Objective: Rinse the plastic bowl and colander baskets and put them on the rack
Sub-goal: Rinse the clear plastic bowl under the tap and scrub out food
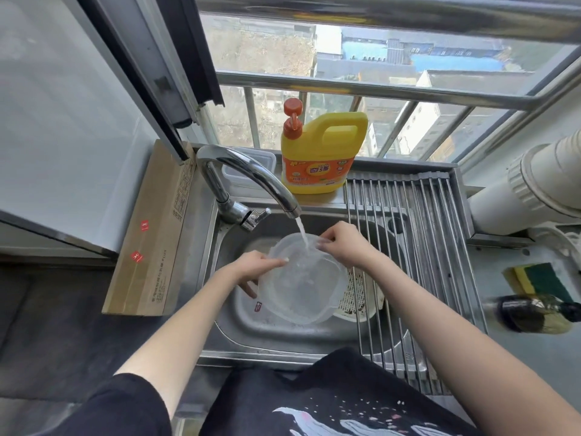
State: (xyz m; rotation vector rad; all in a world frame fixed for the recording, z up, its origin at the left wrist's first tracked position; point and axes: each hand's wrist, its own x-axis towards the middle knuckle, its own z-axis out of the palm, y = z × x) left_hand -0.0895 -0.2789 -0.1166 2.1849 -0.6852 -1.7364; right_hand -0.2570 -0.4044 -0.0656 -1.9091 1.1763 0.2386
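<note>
From the head view, we are holding the clear plastic bowl (298, 278) tilted over the sink (276, 336), under the stream from the faucet (251, 177). Our left hand (254, 267) is pinching its left rim, and our right hand (338, 243) is gripping the far rim with curled fingers. A white colander basket (353, 297) is lying just right of the bowl, partly under the roll-up rack (418, 247); we probably cannot see all of it. The wet rim is getting slippery, so the bowl could be slipping from our pinch, and water striking the tilted wall could be splashing toward the detergent bottle (320, 152).
</note>
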